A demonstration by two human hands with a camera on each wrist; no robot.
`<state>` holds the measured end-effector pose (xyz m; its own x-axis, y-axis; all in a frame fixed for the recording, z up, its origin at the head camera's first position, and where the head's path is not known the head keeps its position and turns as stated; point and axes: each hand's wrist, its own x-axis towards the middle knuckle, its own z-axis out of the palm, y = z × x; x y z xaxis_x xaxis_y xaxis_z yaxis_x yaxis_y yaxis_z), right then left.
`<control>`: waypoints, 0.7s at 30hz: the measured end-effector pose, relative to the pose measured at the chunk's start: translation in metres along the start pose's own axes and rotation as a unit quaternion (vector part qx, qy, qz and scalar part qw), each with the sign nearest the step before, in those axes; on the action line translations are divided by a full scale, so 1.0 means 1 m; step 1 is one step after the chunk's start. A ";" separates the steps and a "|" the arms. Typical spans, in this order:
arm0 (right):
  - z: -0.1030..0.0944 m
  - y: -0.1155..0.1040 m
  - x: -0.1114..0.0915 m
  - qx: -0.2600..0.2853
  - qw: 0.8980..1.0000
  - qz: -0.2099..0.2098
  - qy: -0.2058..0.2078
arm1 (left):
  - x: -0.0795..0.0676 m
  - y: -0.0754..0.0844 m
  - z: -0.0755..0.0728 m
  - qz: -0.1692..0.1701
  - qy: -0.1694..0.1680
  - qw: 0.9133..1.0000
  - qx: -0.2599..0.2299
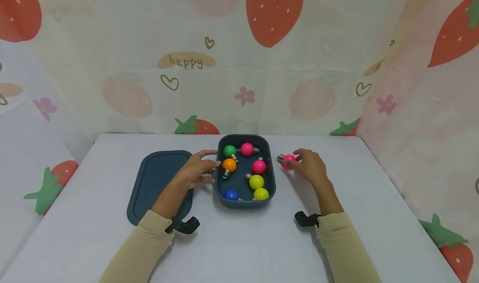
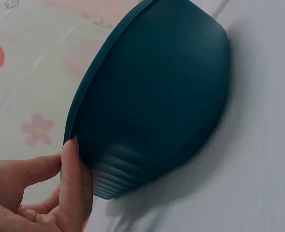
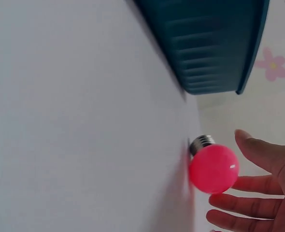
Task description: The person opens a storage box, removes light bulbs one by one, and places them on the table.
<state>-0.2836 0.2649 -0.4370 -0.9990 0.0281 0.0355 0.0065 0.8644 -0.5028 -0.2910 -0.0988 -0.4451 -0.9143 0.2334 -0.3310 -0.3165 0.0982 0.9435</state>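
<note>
My left hand (image 1: 200, 169) rests its fairly straight fingers at the left rim of a dark teal box (image 1: 245, 204). In the left wrist view, the fingertips lie right at the rim of the box (image 2: 157, 92). To the right of the box, a pink light bulb (image 1: 289, 161) with a silver screw base lies on the table. My right hand (image 1: 311, 165) is at this bulb, thumb and fingers spread around it. In the right wrist view the bulb (image 3: 214, 169) shows between the thumb and extended fingers, with its base toward the box.
Inside the box lie a green bulb (image 1: 230, 151), an orange bulb (image 1: 229, 165), a blue bulb (image 1: 230, 194), pink bulbs (image 1: 259, 166) and yellow bulbs (image 1: 256, 182). Partly under the left forearm, a flat teal lid (image 1: 149, 183) lies on the white table (image 1: 239, 245). Strawberry-print cloth (image 1: 232, 79) hangs behind.
</note>
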 end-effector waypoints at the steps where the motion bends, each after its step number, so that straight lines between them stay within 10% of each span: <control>1: -0.002 -0.001 -0.001 -0.002 1.000 -0.002 0.003 | 0.000 0.000 0.000 -0.001 0.000 1.000 0.000; 21: -0.030 -0.062 -0.028 0.014 0.996 -0.083 0.027 | 0.000 -0.002 -0.003 0.004 -0.005 1.000 -0.011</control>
<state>-0.2548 0.2259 -0.3810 -0.9823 -0.0861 0.1662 -0.1603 0.8453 -0.5096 -0.2914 -0.1021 -0.4471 -0.9142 0.2441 -0.3234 -0.3148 0.0747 0.9462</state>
